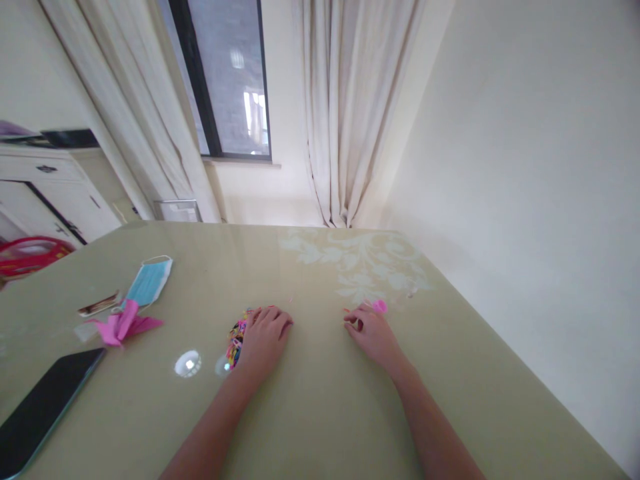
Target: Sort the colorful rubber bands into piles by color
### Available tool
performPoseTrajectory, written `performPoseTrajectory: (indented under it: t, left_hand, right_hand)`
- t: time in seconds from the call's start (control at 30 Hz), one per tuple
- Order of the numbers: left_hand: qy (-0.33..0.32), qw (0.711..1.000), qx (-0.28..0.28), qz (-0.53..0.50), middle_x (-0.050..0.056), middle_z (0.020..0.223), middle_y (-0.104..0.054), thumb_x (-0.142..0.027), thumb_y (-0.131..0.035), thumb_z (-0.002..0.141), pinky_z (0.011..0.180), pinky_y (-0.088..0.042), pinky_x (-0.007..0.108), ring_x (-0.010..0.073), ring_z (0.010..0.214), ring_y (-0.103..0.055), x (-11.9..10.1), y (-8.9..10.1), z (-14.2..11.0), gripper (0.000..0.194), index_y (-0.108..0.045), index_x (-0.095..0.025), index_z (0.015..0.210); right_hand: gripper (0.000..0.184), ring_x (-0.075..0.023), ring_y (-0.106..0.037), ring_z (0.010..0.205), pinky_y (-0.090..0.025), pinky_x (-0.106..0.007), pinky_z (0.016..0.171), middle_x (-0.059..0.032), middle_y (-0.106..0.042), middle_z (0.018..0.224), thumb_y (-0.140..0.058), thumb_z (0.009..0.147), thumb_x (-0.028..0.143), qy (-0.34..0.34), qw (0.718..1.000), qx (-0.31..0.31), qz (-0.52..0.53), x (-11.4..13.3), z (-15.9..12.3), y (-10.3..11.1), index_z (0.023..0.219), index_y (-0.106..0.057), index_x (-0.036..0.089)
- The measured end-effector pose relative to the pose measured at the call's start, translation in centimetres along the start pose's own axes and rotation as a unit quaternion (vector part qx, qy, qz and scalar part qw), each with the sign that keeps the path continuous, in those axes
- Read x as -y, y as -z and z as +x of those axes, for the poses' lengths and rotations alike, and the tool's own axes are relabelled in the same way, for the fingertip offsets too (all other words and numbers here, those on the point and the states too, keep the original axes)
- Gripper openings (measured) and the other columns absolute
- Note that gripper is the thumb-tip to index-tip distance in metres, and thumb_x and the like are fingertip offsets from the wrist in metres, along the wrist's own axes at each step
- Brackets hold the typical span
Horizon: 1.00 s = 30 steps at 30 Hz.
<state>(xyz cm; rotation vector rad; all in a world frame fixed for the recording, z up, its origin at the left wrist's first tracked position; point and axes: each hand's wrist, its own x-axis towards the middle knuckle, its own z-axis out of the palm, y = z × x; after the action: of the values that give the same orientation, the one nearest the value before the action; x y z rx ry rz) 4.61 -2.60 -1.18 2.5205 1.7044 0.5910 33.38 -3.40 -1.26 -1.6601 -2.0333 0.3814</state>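
My left hand (263, 340) rests palm down on the glossy table (325, 407), fingers curled, right beside a small heap of colourful rubber bands (236, 339) at its left edge. What its fingers hold, if anything, is hidden. My right hand (371, 332) lies further right with fingers bent and pinched together near a small pink round object (380, 306); a tiny orange bit shows at its fingertips.
At the left lie a blue face mask (149, 281), a pink bow (121, 325), a small wrapped item (99, 305) and a dark tablet (43, 407). A red basket (27, 255) and white cabinet (50, 193) stand beyond the table's left edge. A wall runs along the right.
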Motion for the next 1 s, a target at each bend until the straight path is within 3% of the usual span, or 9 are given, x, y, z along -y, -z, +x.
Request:
performPoseTrajectory:
  t: [0.3, 0.53, 0.63, 0.83, 1.0]
  left_hand:
    - [0.066, 0.992, -0.053, -0.092, 0.007, 0.093, -0.079, -0.033, -0.055, 0.099, 0.095, -0.046, 0.046, 0.0290, 0.096, -0.070, 0.0, 0.2, 0.4, 0.021, -0.071, -0.022, 0.091]
    - [0.110, 0.943, -0.063, -0.309, 0.006, 0.099, -0.080, -0.033, -0.053, 0.096, 0.088, -0.056, 0.036, 0.0229, 0.093, -0.074, 0.5, -0.6, 0.7, 0.022, -0.069, -0.022, 0.105]
    - [0.109, 0.939, -0.065, -0.321, 0.006, 0.105, -0.082, -0.031, -0.058, 0.091, 0.094, -0.057, 0.038, 0.0238, 0.098, -0.076, 0.6, -0.6, 0.7, 0.025, -0.074, -0.022, 0.107]
    - [0.099, 0.952, -0.030, -0.288, 0.005, 0.096, -0.083, -0.034, -0.057, 0.091, 0.087, -0.057, 0.039, 0.0249, 0.091, -0.075, 0.4, -0.1, 0.7, 0.024, -0.079, -0.023, 0.094]
    - [0.104, 0.951, -0.037, -0.287, 0.005, 0.097, -0.083, -0.032, -0.056, 0.091, 0.088, -0.057, 0.038, 0.0247, 0.092, -0.076, 0.2, 0.0, 0.6, 0.025, -0.079, -0.024, 0.095]
  right_hand:
    - [0.014, -0.0175, -0.064, 0.074, -0.050, -0.032, 0.076, -0.0062, -0.070, 0.089, -0.066, 0.091, 0.012, 0.013, 1.000, -0.022, 0.010, 0.9, -0.1, -0.5, 0.097, -0.078, 0.018]
    - [0.013, -0.0151, -0.064, 0.072, -0.049, -0.029, 0.073, -0.0052, -0.069, 0.093, -0.064, 0.093, 0.011, 0.021, 0.998, -0.021, 0.047, 2.1, -0.4, -0.9, 0.095, -0.075, 0.018]
    - [0.011, -0.0150, -0.064, 0.072, -0.049, -0.029, 0.073, -0.0051, -0.068, 0.094, -0.064, 0.096, 0.014, 0.028, 0.998, -0.016, 0.061, 2.9, -0.6, -1.1, 0.095, -0.075, 0.018]
    - [0.011, -0.0157, -0.065, 0.074, -0.050, -0.029, 0.074, -0.0052, -0.068, 0.095, -0.065, 0.095, 0.014, 0.028, 0.998, -0.010, 0.063, 3.9, -0.9, -1.4, 0.096, -0.075, 0.018]
    - [0.011, -0.0152, -0.065, 0.074, -0.050, -0.029, 0.075, -0.0057, -0.068, 0.097, -0.064, 0.095, 0.014, 0.034, 0.997, 0.000, 0.070, 4.4, -1.1, -1.8, 0.098, -0.074, 0.018]
